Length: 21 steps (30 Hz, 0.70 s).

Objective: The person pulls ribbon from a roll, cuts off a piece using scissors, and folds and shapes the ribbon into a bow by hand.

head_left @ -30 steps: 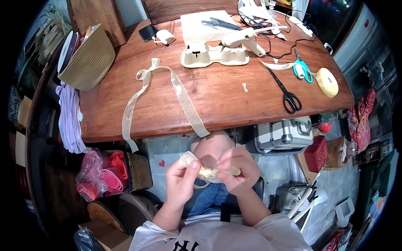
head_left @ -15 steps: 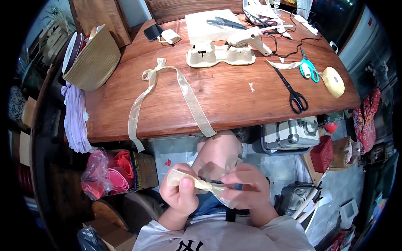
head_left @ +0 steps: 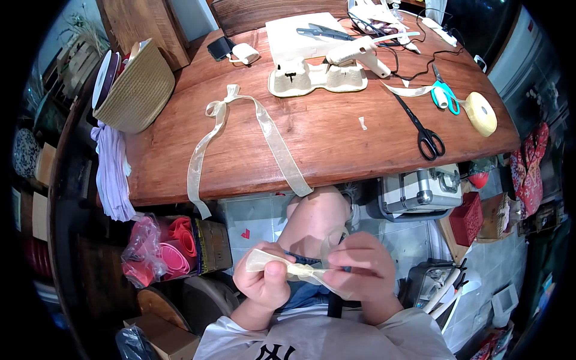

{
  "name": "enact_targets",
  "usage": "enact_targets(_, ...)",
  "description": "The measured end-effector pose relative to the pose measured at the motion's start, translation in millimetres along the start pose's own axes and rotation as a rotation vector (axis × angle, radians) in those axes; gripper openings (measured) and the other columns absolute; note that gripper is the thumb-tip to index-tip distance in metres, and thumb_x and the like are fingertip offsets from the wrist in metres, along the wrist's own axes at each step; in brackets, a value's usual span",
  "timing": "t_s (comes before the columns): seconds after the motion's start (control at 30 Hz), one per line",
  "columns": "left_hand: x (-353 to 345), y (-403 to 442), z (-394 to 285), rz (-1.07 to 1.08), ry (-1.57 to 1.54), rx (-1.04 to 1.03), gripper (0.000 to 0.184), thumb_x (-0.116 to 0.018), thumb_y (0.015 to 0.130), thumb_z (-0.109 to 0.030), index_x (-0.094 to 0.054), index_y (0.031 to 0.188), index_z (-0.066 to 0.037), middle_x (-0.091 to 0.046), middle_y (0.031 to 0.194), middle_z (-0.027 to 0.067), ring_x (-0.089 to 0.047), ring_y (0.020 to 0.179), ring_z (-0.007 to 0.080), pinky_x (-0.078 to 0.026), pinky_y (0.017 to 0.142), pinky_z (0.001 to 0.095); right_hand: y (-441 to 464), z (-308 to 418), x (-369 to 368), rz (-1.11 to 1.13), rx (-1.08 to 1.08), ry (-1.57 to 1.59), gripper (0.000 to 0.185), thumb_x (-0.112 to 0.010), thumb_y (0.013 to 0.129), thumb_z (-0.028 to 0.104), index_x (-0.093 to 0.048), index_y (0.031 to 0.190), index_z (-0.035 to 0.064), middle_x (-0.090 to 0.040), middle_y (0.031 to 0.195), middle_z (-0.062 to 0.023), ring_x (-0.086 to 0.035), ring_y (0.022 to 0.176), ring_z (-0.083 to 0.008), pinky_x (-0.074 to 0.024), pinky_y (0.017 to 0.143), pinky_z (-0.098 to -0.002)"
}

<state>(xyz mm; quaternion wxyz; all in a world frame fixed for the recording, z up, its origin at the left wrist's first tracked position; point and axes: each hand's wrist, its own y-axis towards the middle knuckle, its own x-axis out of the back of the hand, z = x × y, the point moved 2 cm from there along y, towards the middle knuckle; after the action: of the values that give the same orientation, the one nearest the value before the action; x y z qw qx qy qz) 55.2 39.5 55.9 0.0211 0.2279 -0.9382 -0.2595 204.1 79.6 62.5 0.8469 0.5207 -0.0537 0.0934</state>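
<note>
A pale cream ribbon bow with a knot in its middle is held above my lap. My left hand pinches its left loop between thumb and fingers. My right hand closes on the right side of the bow, with a sheer strip curling up by the fingers. The part inside my right fingers is partly hidden. On the table beyond lies a sheer ribbon tied in a small bow, its two long tails reaching the front edge.
On the wooden table are black scissors, teal-handled scissors, a ribbon roll, a glue gun on a pulp tray, and a woven basket. A metal case stands below the edge.
Both hands have shifted slightly right and down with the bow. My right fingers have closed further over its right side, and the sheer strip beside them has changed shape.
</note>
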Motion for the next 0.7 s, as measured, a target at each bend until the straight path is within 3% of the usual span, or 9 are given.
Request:
enact_targets(0.23, 1.6, -2.2, -4.3, 0.111, 0.027, 0.086, 0.038, -0.053, 0.085, -0.029, -0.057, 0.066, 0.004, -0.058, 0.059, 0.0113, -0.054, 0.050, 0.0143, -0.040, 0.046, 0.0233, -8.6, -7.4, -3.2, -0.251, -0.086, 0.245, 0.017, -0.069, 0.055, -0.001, -0.065, 0.071, 0.0042, -0.056, 0.083, -0.0106, -0.052, 0.061, -0.0209, -0.0396, 0.050, -0.0255)
enact_targets(0.4, -1.0, -4.3, -3.1, 0.058, -0.028, 0.127, 0.038, -0.053, 0.085, -0.028, -0.058, 0.066, 0.004, -0.058, 0.058, 0.0112, -0.054, 0.050, 0.0150, -0.041, 0.046, 0.0233, -14.9, -13.7, -6.9, -0.332, -0.102, 0.360, 0.011, -0.068, 0.060, -0.002, -0.065, 0.069, 0.0038, -0.054, 0.083, -0.0120, -0.051, 0.062, -0.0207, -0.0396, 0.052, -0.0245)
enact_targets(0.47, -0.9, -5.1, -1.2, 0.041, -0.045, 0.133, 0.037, -0.053, 0.085, -0.028, -0.058, 0.066, 0.004, -0.058, 0.057, 0.0115, -0.054, 0.050, 0.0156, -0.041, 0.047, 0.0233, -17.2, -14.2, -8.4, -0.387, -0.202, 0.436, 0.009, -0.067, 0.064, -0.003, -0.065, 0.068, 0.0050, -0.054, 0.083, -0.0122, -0.051, 0.065, -0.0191, -0.0403, 0.053, -0.0244)
enact_targets(0.57, 0.5, -5.0, 2.3, 0.022, 0.085, -0.005, 0.035, -0.054, 0.085, -0.025, -0.057, 0.067, 0.004, -0.056, 0.056, 0.0120, -0.053, 0.046, 0.0169, -0.042, 0.045, 0.0243, -13.8, -18.3, -14.7, -0.417, -0.251, 0.562, 0.009, -0.065, 0.073, 0.006, -0.061, 0.079, 0.0009, -0.053, 0.084, -0.0126, -0.052, 0.067, -0.0167, -0.0403, 0.055, -0.0230)
enact_targets(0.6, 0.7, -4.1, 2.6, 0.008, 0.105, -0.140, 0.032, -0.054, 0.085, -0.024, -0.057, 0.069, 0.004, -0.055, 0.055, 0.0114, -0.051, 0.044, 0.0174, -0.041, 0.042, 0.0251, -10.6, -15.5, -13.8, -0.417, -0.250, 0.565, 0.009, -0.065, 0.073, 0.006, -0.061, 0.079, 0.0009, -0.053, 0.084, -0.0126, -0.052, 0.067, -0.0167, -0.0403, 0.055, -0.0230)
enact_targets(0.67, 2.2, -1.3, 6.6, -0.005, 0.127, -0.354, 0.025, -0.056, 0.083, -0.019, -0.057, 0.075, 0.005, -0.052, 0.052, 0.0089, -0.045, 0.037, 0.0179, -0.038, 0.036, 0.0272, -6.7, -15.3, -12.4, -0.501, -0.717, 0.802, 0.029, -0.063, 0.078, 0.018, -0.051, 0.092, -0.0043, -0.053, 0.085, -0.0122, -0.052, 0.068, -0.0146, -0.0398, 0.056, -0.0208)
enact_targets(0.7, 4.3, -0.9, 8.0, -0.006, 0.128, -0.354, 0.025, -0.056, 0.083, -0.019, -0.057, 0.075, 0.005, -0.052, 0.052, 0.0089, -0.045, 0.037, 0.0179, -0.038, 0.036, 0.0272, -8.7, -15.5, -10.4, -0.500, -0.718, 0.804, 0.029, -0.063, 0.078, 0.018, -0.051, 0.092, -0.0043, -0.053, 0.085, -0.0122, -0.052, 0.068, -0.0146, -0.0398, 0.056, -0.0208)
